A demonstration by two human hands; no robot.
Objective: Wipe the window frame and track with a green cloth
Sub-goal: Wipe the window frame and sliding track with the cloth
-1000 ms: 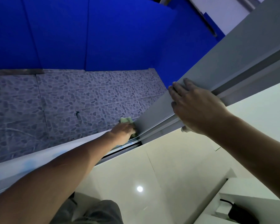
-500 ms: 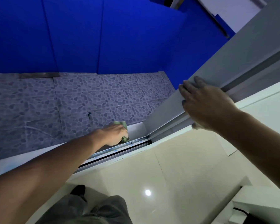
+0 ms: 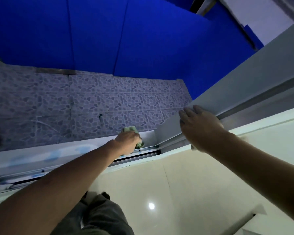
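**Green cloth worked into the corner of the track**

Left hand (image 3: 128,141) reached down and forward to the sill, fingers curled round the bunched green cloth (image 3: 131,131) and pressing it onto the bottom window frame (image 3: 41,160), just short of the corner where the upright sash (image 3: 227,92) met the sill. Cloth seen in two places: a pale green tuft above the knuckles and a darker fold below them, touching the edge of the metal track (image 3: 143,152). Held wadded rather than spread, most likely so that a small firm pad could be pushed into the narrow groove and the tight corner.

Right hand (image 3: 200,126) laid on the edge of the sash, fingers straight and close together, hooked slightly over the outer lip, holding nothing else. Judged as a brace: steadying the body while leaning out, and perhaps keeping the sliding panel from shifting during the wipe.

Pale blue patches visible along the frame to the left, nature unclear. Patterned tiled floor (image 3: 75,106) and blue wall panels (image 3: 92,31) outside, glossy cream floor (image 3: 176,192) inside.

No containers in view, so nothing to report of contents. Track to the left apparently still to be covered.
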